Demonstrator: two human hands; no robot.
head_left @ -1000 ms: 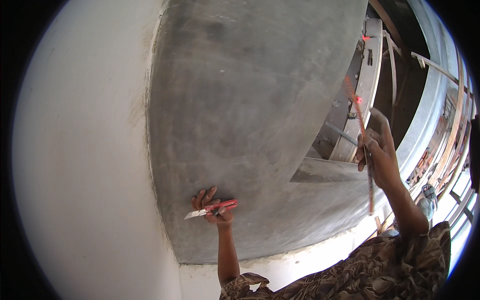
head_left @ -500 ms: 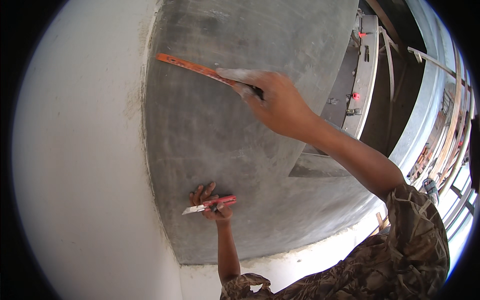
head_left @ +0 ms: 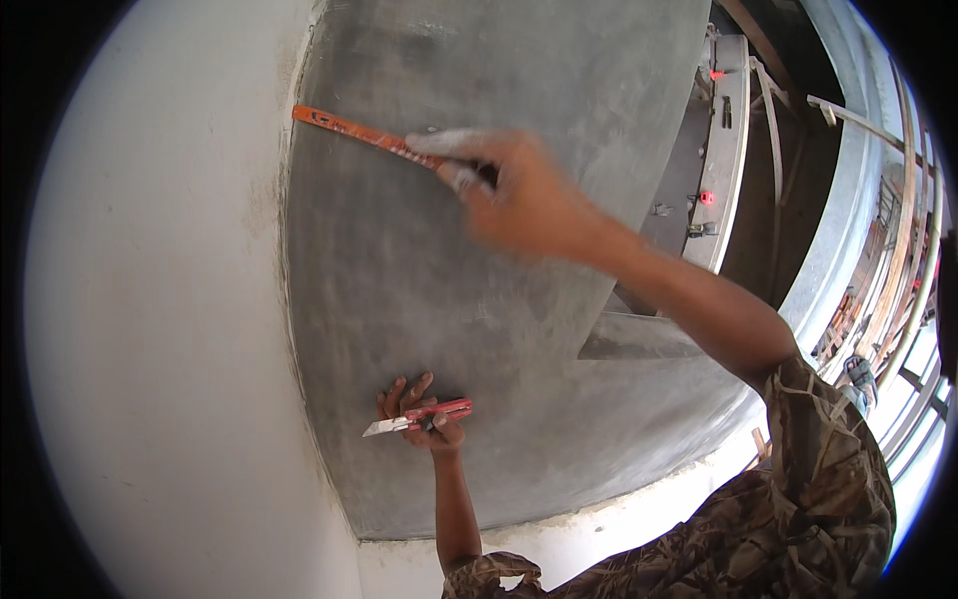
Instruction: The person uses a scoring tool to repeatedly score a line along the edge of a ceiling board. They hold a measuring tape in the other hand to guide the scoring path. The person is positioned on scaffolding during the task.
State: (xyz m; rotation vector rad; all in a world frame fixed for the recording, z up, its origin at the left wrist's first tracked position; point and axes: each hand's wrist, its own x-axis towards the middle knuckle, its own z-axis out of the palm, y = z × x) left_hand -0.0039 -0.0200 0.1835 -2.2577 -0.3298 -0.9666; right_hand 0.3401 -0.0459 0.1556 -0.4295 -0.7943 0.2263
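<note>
My right hand (head_left: pixel 504 190), slightly smeared by motion and dusted white on the fingers, is closed on a thin orange hacksaw blade (head_left: pixel 364 133). The blade's free end, with a hole near its tip, reaches the joint where the smooth grey cement surface (head_left: pixel 439 290) meets the white wall (head_left: pixel 160 299). Lower down, my left hand (head_left: pixel 424 409) rests with spread fingertips against the grey surface. Between its thumb and palm sits a red utility knife (head_left: pixel 444 411), its pale blade pointing left toward the wall.
To the right, a plank (head_left: pixel 731 150) carries a red round item (head_left: pixel 707 198) and other small tools. Beyond it stand wooden braces and a pale curved ledge (head_left: pixel 843 170). Long poles (head_left: pixel 908 230) lie at the far right. A white wall edge runs along the bottom.
My right hand has moved left with the hacksaw blade, bringing its tip to the wall joint. My left hand and the utility knife sit slightly lower in the picture, with the same grip.
</note>
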